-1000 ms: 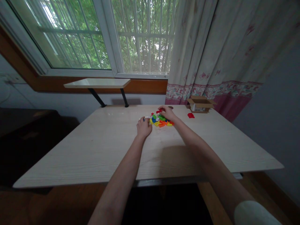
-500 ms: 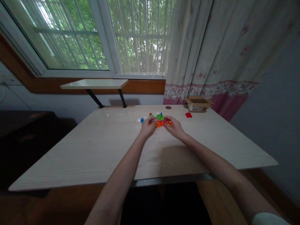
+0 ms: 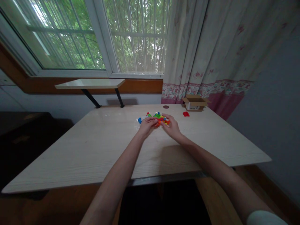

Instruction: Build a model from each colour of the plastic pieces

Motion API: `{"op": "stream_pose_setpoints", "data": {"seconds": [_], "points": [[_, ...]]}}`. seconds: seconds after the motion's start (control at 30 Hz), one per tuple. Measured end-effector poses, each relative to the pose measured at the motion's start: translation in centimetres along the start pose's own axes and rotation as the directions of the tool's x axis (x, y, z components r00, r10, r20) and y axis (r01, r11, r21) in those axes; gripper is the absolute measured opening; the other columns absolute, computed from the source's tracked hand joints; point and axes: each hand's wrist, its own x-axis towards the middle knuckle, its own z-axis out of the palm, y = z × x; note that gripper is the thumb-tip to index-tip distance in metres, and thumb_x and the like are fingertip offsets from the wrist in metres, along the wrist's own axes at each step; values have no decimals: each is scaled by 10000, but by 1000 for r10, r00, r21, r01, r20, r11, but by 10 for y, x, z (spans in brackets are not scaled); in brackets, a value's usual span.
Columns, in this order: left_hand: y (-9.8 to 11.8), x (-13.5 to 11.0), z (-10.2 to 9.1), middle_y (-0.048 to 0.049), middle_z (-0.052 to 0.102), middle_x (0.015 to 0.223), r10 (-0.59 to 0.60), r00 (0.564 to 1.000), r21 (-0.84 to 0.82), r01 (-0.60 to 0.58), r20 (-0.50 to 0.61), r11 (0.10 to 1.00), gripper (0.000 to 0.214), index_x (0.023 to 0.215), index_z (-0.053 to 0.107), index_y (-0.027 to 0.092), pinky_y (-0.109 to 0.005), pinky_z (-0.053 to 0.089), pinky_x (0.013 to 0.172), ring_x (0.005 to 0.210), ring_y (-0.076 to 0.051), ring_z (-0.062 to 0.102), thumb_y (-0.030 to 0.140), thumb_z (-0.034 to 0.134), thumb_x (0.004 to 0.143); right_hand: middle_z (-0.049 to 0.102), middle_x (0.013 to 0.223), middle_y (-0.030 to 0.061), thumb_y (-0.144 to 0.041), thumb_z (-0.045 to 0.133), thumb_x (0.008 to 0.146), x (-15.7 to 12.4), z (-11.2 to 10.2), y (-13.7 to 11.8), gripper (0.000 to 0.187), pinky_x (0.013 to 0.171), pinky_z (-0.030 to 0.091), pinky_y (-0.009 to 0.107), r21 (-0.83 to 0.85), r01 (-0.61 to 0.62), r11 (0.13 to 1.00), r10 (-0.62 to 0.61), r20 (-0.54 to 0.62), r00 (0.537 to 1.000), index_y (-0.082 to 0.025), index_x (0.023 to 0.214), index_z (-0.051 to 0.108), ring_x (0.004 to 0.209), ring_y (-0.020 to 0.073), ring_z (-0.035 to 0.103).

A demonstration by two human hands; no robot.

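A small heap of coloured plastic bricks lies near the far middle of the pale wooden table. Both my hands meet at its near edge. My left hand has its fingers curled and pinched around small bricks too tiny to name. My right hand is likewise pinched, its fingertips on an orange or red piece between the two hands. A loose blue brick sits just left of the heap.
A single red piece lies to the right of the heap. Behind it an open cardboard box stands by the curtain. A dark round disc rests at the far edge. A small white shelf juts out under the window.
My right hand has drawn back from the far side of the heap to its near edge. My left hand has moved right to meet it, and both now pinch pieces together.
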Motion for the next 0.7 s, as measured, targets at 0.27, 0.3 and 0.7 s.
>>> {"op": "stream_pose_setpoints", "data": {"seconds": [0.27,0.3,0.7], "points": [[0,2,-1,-34,669,690,-3,1000,-31,3,-22,1000,229,773,645,109,-250,521,674,607,-106,627,156,757,580,608,1175,73,-380,509,834,3,5,11,357,936,440,349,227,-206,952,205,28,978,-225,1149,572,1071,180,566],[0,2,-1,-39,671,697,-7,1000,-29,7,-16,1000,231,786,646,107,-253,522,678,607,-107,628,156,755,588,621,1156,72,-392,511,831,3,5,11,347,932,441,350,233,-217,948,214,36,976,-221,1122,593,1058,183,574],[1,0,0,-44,683,702,-7,1000,-13,7,15,1000,221,777,655,108,-252,527,676,612,-113,629,154,756,586,687,886,74,-578,547,741,5,12,14,443,745,482,319,381,-423,822,417,104,903,-171,871,662,832,189,625]]}}
